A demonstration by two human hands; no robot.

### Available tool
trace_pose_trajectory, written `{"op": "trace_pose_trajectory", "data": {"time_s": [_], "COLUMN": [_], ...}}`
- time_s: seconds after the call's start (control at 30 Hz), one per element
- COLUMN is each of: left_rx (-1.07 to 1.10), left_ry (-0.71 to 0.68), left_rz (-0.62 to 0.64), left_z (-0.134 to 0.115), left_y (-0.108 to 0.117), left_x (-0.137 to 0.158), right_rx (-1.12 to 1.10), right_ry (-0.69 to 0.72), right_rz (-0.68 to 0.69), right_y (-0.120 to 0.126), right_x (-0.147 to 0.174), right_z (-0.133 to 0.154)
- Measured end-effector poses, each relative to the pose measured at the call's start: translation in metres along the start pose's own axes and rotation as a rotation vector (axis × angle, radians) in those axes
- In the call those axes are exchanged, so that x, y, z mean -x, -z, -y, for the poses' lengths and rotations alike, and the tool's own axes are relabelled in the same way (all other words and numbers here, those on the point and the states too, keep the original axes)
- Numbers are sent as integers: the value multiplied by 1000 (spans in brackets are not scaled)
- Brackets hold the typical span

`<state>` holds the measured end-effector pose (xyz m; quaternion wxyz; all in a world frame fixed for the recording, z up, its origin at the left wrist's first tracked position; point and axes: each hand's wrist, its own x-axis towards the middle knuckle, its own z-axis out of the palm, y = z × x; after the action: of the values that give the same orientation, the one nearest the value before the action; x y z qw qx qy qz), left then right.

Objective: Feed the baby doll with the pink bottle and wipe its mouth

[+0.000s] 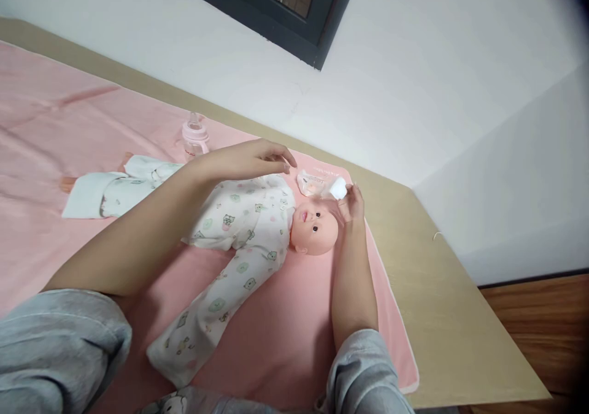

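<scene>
A baby doll (315, 228) in patterned white clothes (248, 214) lies on its back on a pink mat (280, 316), head to the right. Over its upper chest and far shoulder, my left hand (262, 158) hovers with fingers loosely bent and apart, holding nothing. Just beyond the doll's head, my right hand (353, 203) has its fingers closed at a small white cap-like piece (338, 188). A clear, shiny plastic item (311, 183) lies directly left of that piece; whether the two are joined, I cannot tell.
A pink-topped baby bottle (195, 135) stands upright past the doll's waist. The mat lies on a light wooden table (442, 328), whose right edge slopes toward me. A white wall (391, 95) with a dark-framed window (317, 40) rises behind.
</scene>
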<state>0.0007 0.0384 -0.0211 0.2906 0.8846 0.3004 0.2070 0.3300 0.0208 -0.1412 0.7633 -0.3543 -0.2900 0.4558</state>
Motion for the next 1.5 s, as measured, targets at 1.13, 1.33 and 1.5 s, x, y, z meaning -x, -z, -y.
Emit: {"op": "trace_pose_trajectory", "data": {"time_s": [1.13,1.33,1.5], "left_rx": [350,320,339], "left_ry": [-259,-277,-288], "left_rz": [359,334,301], "left_z": [-10,-8,-8], "left_y": [1,-1,-1], "left_x": [9,8,8], "right_rx": [832,812,794], "right_ry": [181,135,121], "right_rz": [663,639,648], "right_y": [-142,-141,-140], "right_x": [122,123,121], "right_z": [68,68,65]}}
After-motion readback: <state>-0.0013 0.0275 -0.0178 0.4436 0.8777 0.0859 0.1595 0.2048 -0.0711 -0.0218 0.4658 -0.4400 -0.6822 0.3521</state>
